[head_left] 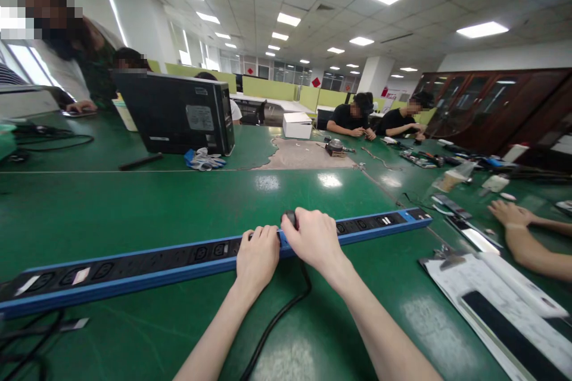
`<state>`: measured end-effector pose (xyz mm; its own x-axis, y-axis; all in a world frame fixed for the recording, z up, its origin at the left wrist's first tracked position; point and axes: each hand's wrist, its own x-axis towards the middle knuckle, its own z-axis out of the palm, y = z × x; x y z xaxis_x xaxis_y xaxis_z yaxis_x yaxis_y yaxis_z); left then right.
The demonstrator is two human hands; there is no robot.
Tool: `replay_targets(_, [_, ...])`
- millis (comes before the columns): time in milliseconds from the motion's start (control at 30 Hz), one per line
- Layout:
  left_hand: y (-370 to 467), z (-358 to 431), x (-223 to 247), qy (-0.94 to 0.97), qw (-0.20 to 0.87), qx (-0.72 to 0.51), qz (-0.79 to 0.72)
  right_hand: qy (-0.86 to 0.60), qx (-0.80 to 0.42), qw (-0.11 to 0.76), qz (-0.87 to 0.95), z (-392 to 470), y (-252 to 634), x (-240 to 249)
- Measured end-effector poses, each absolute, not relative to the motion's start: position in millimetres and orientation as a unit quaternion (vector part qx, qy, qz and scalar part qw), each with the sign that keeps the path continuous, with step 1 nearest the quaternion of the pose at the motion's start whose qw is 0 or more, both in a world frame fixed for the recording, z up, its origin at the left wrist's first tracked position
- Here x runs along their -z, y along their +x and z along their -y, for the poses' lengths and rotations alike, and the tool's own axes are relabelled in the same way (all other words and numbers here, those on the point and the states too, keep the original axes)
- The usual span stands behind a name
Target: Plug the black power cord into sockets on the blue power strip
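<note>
A black cord (273, 320) is laid on the green table (339, 321), leading up under the R hand (315, 241). By that hand a black plug (290, 217) is pinched at the power strip's upper face; whether it's seated in a socket can't be told. By the L hand (259, 250) the blue-edged power strip (179, 258) is clasped from above, just beside. The strip is set crosswise, L end cut off by the frame. Prob. rigid, fairly heavy, smooth-edged: best held by its 2 long sides; plug by its body, not the cord. Farther off, gloves (204, 159) & a PC case (179, 113) are seen, w/ 2 co-workers (351, 123) beyond.
</note>
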<state>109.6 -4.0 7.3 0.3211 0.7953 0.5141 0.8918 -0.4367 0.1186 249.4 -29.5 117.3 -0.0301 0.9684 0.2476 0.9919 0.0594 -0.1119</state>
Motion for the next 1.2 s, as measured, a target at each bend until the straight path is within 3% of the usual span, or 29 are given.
replay_targets(167, [111.0, 4.1, -6.9, -0.805, 0.092, 0.268, 0.522, -0.682, -0.026, 0.109, 0.723, 23.4, 298.6, -144.2])
replay_targets(400, [112.2, 3.0, -4.6, -0.799, 0.073, 0.276, 0.529, -0.703, -0.074, 0.141, 0.693, 11.2, 373.1, -122.4])
replay_targets(533, [112.3, 3.0, -4.3, -0.798, 0.065, 0.281, 0.529, -0.694, -0.176, 0.109, 0.69, 4.9, 374.6, -110.8])
replay_targets(733, [111.8, 2.4, -4.4, -0.801, 0.063, 0.278, 0.526, -0.594, -0.319, 0.151, 0.723, 14.7, 401.3, -114.3])
replay_targets(1000, [111.3, 2.4, -3.3, -0.8, 0.066, 0.277, 0.528, -0.577, -0.261, 0.095, 0.768, 12.4, 418.1, -108.1])
replay_targets(1200, [110.8, 3.0, -3.6, -0.803, 0.068, 0.272, 0.525, -0.571, -0.168, 0.111, 0.796, 8.9, 414.3, -108.8])
